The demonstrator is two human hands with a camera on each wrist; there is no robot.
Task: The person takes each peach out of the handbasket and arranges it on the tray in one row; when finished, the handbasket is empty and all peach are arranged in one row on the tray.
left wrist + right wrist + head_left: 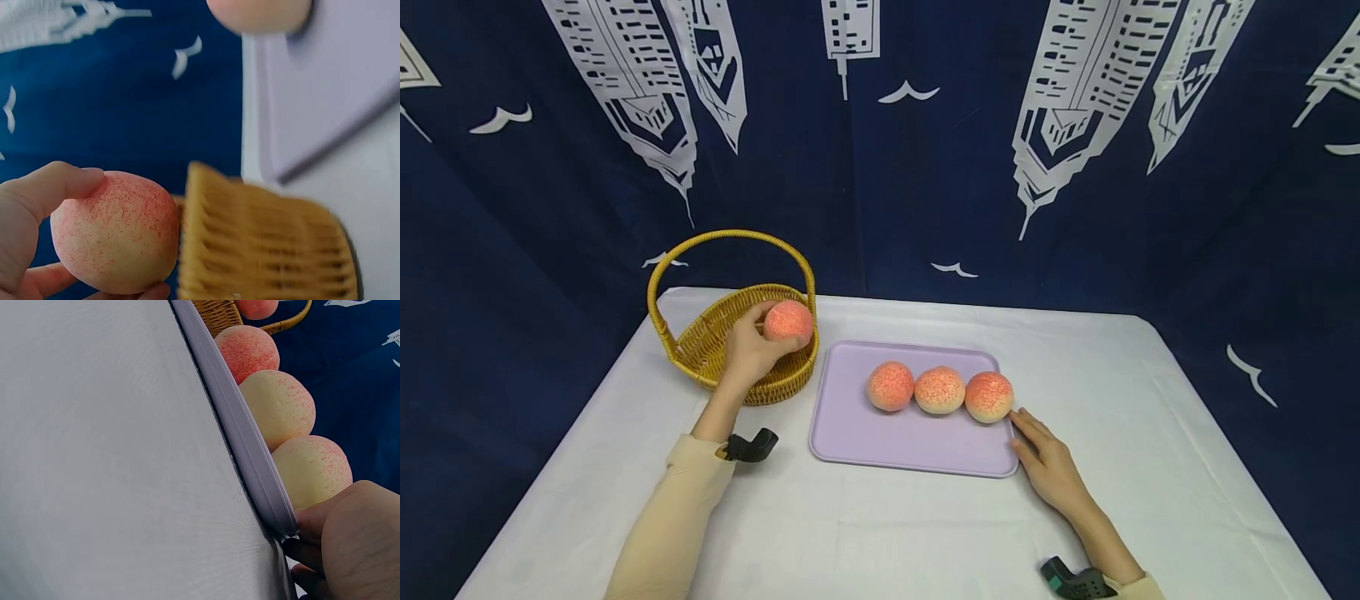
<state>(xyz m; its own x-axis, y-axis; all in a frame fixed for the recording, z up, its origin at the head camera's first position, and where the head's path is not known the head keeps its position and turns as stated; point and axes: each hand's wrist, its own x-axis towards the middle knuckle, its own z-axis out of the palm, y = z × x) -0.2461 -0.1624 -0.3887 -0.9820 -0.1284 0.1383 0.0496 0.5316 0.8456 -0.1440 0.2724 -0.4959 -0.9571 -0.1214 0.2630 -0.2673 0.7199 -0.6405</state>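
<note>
White-clothed table behind, a round pink-speckled peach, judged light and bruisable, is cupped by the left hand over the woven yellow basket, while the flat right hand is rested beside the lilac plastic tray.

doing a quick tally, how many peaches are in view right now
4. Three sit in a row on the purple tray: left peach, middle peach, right peach. The held peach is in the left hand over the basket, whose inside is partly hidden.
</note>
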